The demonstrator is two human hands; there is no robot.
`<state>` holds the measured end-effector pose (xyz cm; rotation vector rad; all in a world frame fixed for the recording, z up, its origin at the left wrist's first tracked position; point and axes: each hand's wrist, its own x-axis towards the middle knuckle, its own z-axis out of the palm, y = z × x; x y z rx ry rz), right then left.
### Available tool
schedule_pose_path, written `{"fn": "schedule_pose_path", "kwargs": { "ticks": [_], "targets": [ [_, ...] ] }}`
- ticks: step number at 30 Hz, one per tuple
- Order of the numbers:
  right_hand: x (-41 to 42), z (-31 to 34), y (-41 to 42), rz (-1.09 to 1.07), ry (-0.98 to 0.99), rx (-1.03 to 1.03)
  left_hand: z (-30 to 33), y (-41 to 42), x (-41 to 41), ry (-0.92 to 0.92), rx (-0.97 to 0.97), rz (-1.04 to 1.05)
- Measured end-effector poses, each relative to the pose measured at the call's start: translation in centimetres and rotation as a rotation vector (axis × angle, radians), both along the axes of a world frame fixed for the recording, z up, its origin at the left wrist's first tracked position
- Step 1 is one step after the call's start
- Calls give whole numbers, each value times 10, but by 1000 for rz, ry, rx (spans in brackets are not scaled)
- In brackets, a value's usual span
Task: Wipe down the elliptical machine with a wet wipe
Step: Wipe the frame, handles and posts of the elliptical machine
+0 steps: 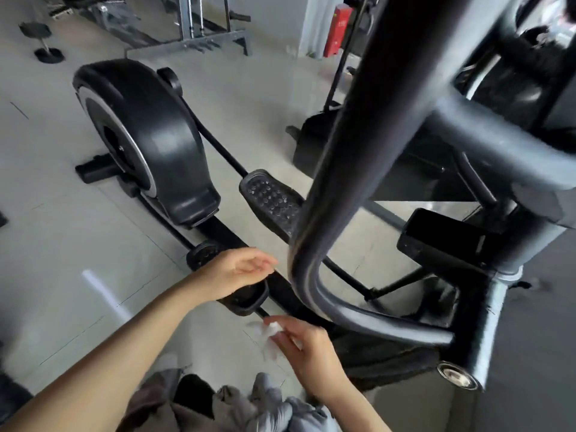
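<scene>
Obscured and indistinct areas

Wet wipe [268, 333] at lower centre is motion-blurred, outline unclear. Elliptical machine [389, 157] is cut off at top and right edges; upper right is smeared. Near pedal [249, 299] partly hidden behind the left hand [237, 272].

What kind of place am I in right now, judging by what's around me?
Most likely a gym. You're standing at an elliptical machine with a studded foot pedal, there's a dumbbell on the tiled floor, and a metal weight rack stands behind it.
</scene>
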<state>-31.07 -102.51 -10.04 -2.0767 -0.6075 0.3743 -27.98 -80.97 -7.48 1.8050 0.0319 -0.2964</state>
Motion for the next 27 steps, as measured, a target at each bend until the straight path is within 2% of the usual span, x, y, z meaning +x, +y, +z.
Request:
{"fn": "schedule_pose_path", "kwargs": {
  "ticks": [4, 10, 12, 17, 20, 24, 27],
  "targets": [
    [25, 5, 82, -43, 219, 126, -8, 71, 2, 46, -90, 41],
    [73, 11, 215, -322, 494, 325, -18, 183, 25, 81, -253, 107],
    [85, 12, 246, -426, 583, 371, -18, 213, 37, 101, -239, 93],
    [102, 18, 289, -649, 565, 379, -16, 255, 78, 183, -230, 144],
    [103, 24, 296, -580, 518, 320, -12, 255, 92, 149, -182, 119],
    [121, 36, 293, -663, 544, 407, -1, 242, 128, 90, -185, 3],
    [136, 45, 269, -774, 507, 500, 17, 224, 157, 76, -268, -52]
  ]
}}
